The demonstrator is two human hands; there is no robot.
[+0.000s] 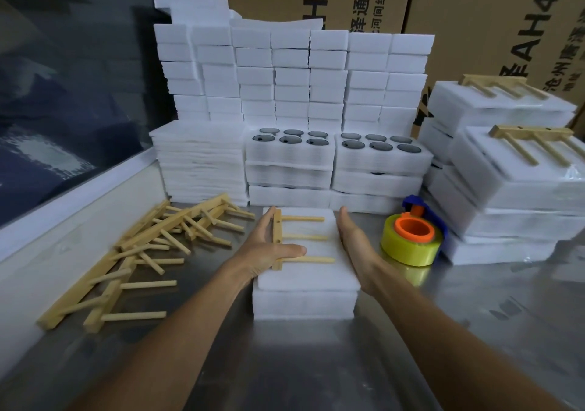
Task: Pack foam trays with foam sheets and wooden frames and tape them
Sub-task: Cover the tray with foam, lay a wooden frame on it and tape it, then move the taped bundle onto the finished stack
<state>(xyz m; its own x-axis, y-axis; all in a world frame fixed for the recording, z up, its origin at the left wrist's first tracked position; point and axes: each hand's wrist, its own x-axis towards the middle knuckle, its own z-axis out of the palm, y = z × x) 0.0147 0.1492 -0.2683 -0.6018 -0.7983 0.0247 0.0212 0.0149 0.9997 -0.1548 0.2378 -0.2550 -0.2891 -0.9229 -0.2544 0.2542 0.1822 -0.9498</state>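
Step in hand, judged: squaring wooden frame (286, 239) on foam sheet (311, 271) atop foam tray (302, 306).
Left hand (269, 250) flat, fingers straight, pressing frame spine.
Right hand (354, 246) flat against sheet's edge, holding nothing.
Next: tape roll (411, 239) just beyond right hand; needs one hand pinning stack.

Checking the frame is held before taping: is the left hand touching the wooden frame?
Touching. Head view: left hand thumb lies across wooden frame.

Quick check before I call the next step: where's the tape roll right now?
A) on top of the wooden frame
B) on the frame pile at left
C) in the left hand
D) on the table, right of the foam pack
D: the tape roll stands on the table beyond the right hand, untouched, right of the foam pack.
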